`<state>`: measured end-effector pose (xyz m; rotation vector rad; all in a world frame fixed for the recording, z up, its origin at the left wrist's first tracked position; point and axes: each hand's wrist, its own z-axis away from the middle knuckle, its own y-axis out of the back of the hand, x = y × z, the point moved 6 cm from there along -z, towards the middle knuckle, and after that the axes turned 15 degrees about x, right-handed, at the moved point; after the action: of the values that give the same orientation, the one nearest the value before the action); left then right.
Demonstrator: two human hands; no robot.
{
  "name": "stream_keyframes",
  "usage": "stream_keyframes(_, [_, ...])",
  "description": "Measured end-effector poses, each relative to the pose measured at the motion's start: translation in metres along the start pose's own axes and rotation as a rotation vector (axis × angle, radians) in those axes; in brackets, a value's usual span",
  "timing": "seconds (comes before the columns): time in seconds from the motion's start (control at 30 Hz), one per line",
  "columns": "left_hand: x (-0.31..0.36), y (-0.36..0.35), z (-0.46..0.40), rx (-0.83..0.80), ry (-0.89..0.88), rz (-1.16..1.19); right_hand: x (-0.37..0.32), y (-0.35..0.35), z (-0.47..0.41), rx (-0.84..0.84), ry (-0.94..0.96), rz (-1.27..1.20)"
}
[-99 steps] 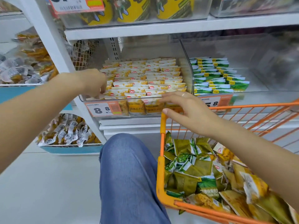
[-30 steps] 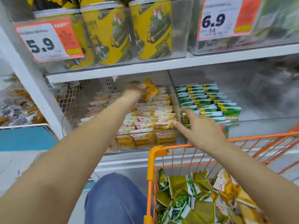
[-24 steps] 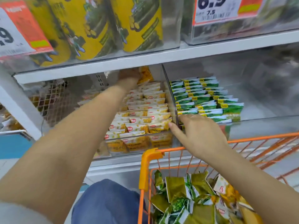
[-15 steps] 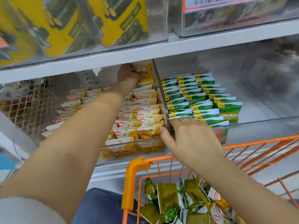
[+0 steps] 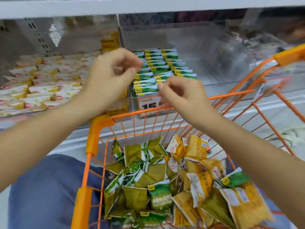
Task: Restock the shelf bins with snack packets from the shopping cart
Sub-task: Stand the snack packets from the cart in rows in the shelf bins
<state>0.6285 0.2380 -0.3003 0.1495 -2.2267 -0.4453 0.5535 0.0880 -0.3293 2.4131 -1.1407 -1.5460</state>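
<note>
The orange shopping cart (image 5: pixel 101 124) stands against the shelf, holding a heap of green snack packets (image 5: pixel 140 177) on its left and yellow snack packets (image 5: pixel 198 180) on its right. On the shelf, a clear bin of yellow-and-white packets (image 5: pixel 41 83) sits left of a clear bin with rows of green packets (image 5: pixel 158 66). One yellow packet (image 5: pixel 109 42) stands upright at the back of the left bin. My left hand (image 5: pixel 110 75) hovers above the cart's front rim, empty, fingers loosely curled. My right hand (image 5: pixel 179 95) is beside it, curled, nothing in it.
A price tag (image 5: pixel 148 104) hangs on the green bin's front. The right part of that shelf level (image 5: pixel 231 52) has clear plastic walls and few goods. My knee in blue jeans (image 5: pixel 49 187) is left of the cart. A white shelf board (image 5: pixel 148 4) runs overhead.
My left hand let go of the yellow packet at the back of the left bin and drew back toward the cart. My right hand left the bin divider. The view tilted down.
</note>
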Motion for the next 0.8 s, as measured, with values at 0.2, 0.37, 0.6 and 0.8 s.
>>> stream_keyframes(0.2, [0.023,-0.084,0.117,-1.032,-0.182,-0.481,0.038,0.011,0.054,-0.848,0.004,0.848])
stream_keyframes(0.37, [-0.006,-0.110,0.150,-1.250,-0.095,-0.589,0.066,0.013,0.130,-1.450,-0.251,0.875])
stream_keyframes(0.6, [-0.019,-0.090,0.120,-0.867,0.207,-0.337,0.060,0.022,0.100,-0.989,-0.448,0.344])
stream_keyframes(0.8, [0.004,-0.078,0.107,-0.666,0.824,0.336,0.036,0.039,0.064,-0.412,-0.738,-0.344])
